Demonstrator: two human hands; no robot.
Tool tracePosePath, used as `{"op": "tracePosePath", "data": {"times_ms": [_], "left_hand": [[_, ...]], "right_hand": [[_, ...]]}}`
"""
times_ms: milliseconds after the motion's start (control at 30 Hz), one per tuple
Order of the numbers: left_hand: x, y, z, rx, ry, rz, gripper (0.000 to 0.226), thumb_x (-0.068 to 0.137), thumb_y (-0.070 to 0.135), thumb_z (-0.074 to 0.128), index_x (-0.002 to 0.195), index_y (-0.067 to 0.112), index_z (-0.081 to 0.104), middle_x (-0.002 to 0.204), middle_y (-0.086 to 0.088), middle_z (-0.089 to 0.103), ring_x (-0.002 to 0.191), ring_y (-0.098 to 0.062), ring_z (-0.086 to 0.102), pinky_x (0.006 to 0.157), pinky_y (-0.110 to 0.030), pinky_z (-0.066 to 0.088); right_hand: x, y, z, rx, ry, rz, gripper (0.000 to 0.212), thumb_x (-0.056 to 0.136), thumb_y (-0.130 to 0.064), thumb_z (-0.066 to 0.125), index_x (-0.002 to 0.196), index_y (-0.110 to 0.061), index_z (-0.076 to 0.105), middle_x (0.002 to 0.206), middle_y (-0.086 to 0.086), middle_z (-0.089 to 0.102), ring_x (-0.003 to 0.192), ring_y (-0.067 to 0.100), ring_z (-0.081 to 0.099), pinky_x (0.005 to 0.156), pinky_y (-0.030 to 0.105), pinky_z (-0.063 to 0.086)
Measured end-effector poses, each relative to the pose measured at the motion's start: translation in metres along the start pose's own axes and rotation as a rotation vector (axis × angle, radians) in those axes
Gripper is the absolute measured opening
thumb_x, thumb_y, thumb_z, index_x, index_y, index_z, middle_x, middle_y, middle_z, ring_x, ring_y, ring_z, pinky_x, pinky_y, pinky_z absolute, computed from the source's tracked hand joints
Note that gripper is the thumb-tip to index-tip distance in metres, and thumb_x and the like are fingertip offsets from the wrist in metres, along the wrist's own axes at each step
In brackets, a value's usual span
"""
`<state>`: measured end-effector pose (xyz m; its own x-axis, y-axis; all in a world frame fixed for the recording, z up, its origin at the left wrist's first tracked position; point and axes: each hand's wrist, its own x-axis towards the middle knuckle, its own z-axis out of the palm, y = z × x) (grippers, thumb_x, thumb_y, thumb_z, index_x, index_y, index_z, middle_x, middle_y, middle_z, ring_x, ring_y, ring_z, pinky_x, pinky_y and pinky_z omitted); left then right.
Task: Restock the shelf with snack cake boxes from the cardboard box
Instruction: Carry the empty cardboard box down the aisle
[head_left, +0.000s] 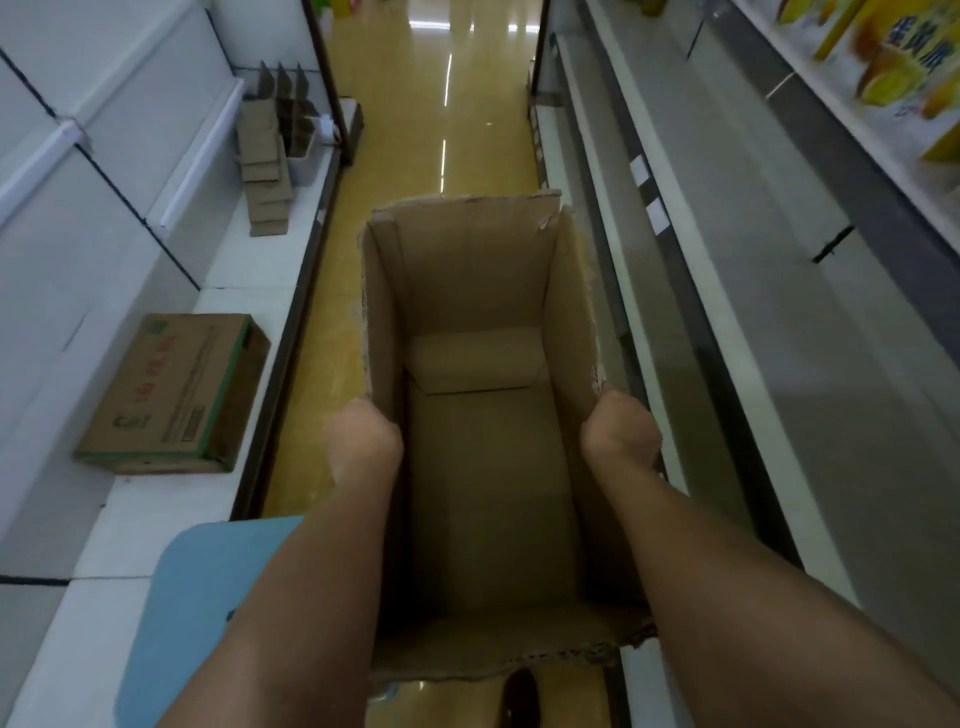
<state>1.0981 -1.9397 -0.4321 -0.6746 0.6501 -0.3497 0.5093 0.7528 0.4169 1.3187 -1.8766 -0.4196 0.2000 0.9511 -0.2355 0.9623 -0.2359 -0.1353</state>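
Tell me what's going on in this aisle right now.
A person is holding an open cardboard box over the aisle floor, left hand gripping its left wall and right hand its right wall. The box looks empty. Yellow snack cake boxes sit on the shelf at upper right.

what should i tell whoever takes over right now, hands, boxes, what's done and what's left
Left hand grips the left wall of the open cardboard box; right hand grips its right wall. The box is held up over the aisle floor and looks empty inside. Yellow snack cake boxes already stand on the upper right shelf. A closed carton lies on the low left ledge. Done: this box appears emptied. Left: put the empty box aside; whether the closed carton holds more stock cannot be told.
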Motion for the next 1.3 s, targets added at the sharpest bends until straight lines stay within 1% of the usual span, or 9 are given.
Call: {"op": "tracePosePath", "data": {"times_ms": [100, 233, 367, 433, 633, 733, 967, 1200, 1300], "left_hand": [[0.019, 0.029, 0.013, -0.01, 0.015, 0.021, 0.018, 0.096, 0.007, 0.049, 0.112, 0.004, 0.056, 0.103, -0.014, 0.062, 0.088, -0.023, 0.059, 0.071, -0.031, 0.05], [0.06, 0.065, 0.023, -0.033, 0.016, 0.014, 0.021, 0.096, 0.007, 0.048, 0.114, 0.004, 0.056, 0.106, -0.015, 0.062, 0.094, -0.027, 0.062, 0.075, -0.034, 0.053], [0.113, 0.098, 0.026, 0.041, 0.007, 0.057, 0.025, 0.096, 0.009, 0.048, 0.118, 0.001, 0.055, 0.113, -0.018, 0.061, 0.103, -0.031, 0.061, 0.082, -0.037, 0.052], [0.15, 0.119, 0.025, 0.047, 0.005, 0.055, 0.026, 0.097, 0.008, 0.046, 0.121, 0.001, 0.054, 0.115, -0.018, 0.061, 0.105, -0.031, 0.061, 0.084, -0.037, 0.052], [0.259, 0.175, 0.005, 0.051, 0.025, 0.057, 0.024, 0.096, 0.008, 0.048, 0.118, 0.003, 0.056, 0.113, -0.017, 0.063, 0.103, -0.03, 0.063, 0.083, -0.036, 0.054], [0.311, 0.204, -0.004, 0.046, 0.037, 0.038, 0.021, 0.096, 0.009, 0.05, 0.115, 0.004, 0.056, 0.109, -0.016, 0.063, 0.098, -0.028, 0.064, 0.081, -0.034, 0.055], [0.403, 0.273, -0.005, 0.031, 0.032, 0.029, 0.023, 0.096, 0.008, 0.05, 0.117, 0.003, 0.056, 0.112, -0.016, 0.062, 0.101, -0.029, 0.063, 0.08, -0.033, 0.052], [0.507, 0.376, 0.001, 0.015, 0.038, 0.031, 0.026, 0.096, 0.01, 0.05, 0.12, 0.002, 0.054, 0.113, -0.016, 0.062, 0.103, -0.029, 0.062, 0.08, -0.032, 0.049], [0.549, 0.421, 0.004, -0.004, 0.055, 0.004, 0.027, 0.096, 0.008, 0.049, 0.121, 0.003, 0.054, 0.113, -0.016, 0.061, 0.103, -0.029, 0.061, 0.08, -0.033, 0.05]], "right_hand": [[0.037, 0.001, -0.005, 0.02, -0.005, 0.005, 0.033, 0.099, -0.008, 0.043, 0.132, -0.011, 0.047, 0.12, 0.012, 0.06, 0.11, 0.027, 0.059, 0.076, 0.031, 0.045], [0.091, -0.013, -0.007, 0.025, -0.008, 0.0, 0.033, 0.099, -0.009, 0.044, 0.132, -0.01, 0.048, 0.12, 0.013, 0.06, 0.111, 0.028, 0.059, 0.08, 0.032, 0.049], [0.149, -0.045, -0.009, 0.007, -0.013, 0.001, 0.03, 0.098, -0.009, 0.047, 0.128, -0.009, 0.051, 0.114, 0.013, 0.062, 0.104, 0.027, 0.061, 0.069, 0.03, 0.042], [0.183, -0.07, -0.01, 0.005, -0.019, 0.013, 0.029, 0.098, -0.01, 0.047, 0.127, -0.009, 0.051, 0.112, 0.012, 0.062, 0.102, 0.025, 0.061, 0.067, 0.028, 0.04], [0.274, -0.147, -0.021, 0.05, -0.017, 0.039, 0.031, 0.098, -0.008, 0.046, 0.129, -0.009, 0.05, 0.118, 0.013, 0.061, 0.107, 0.026, 0.06, 0.074, 0.03, 0.043], [0.322, -0.18, -0.026, 0.075, -0.01, 0.026, 0.032, 0.099, -0.008, 0.044, 0.13, -0.01, 0.05, 0.119, 0.012, 0.061, 0.108, 0.026, 0.059, 0.072, 0.03, 0.04], [0.431, -0.236, -0.041, 0.065, -0.008, 0.011, 0.03, 0.1, -0.008, 0.042, 0.128, -0.01, 0.052, 0.118, 0.013, 0.061, 0.107, 0.027, 0.059, 0.071, 0.03, 0.037], [0.58, -0.286, -0.062, 0.079, 0.0, -0.018, 0.031, 0.099, -0.01, 0.046, 0.13, -0.012, 0.051, 0.116, 0.011, 0.062, 0.105, 0.025, 0.06, 0.069, 0.028, 0.038], [0.639, -0.308, -0.074, 0.091, -0.011, -0.016, 0.029, 0.099, -0.009, 0.046, 0.127, -0.011, 0.052, 0.116, 0.012, 0.062, 0.106, 0.026, 0.06, 0.073, 0.03, 0.041]]}}
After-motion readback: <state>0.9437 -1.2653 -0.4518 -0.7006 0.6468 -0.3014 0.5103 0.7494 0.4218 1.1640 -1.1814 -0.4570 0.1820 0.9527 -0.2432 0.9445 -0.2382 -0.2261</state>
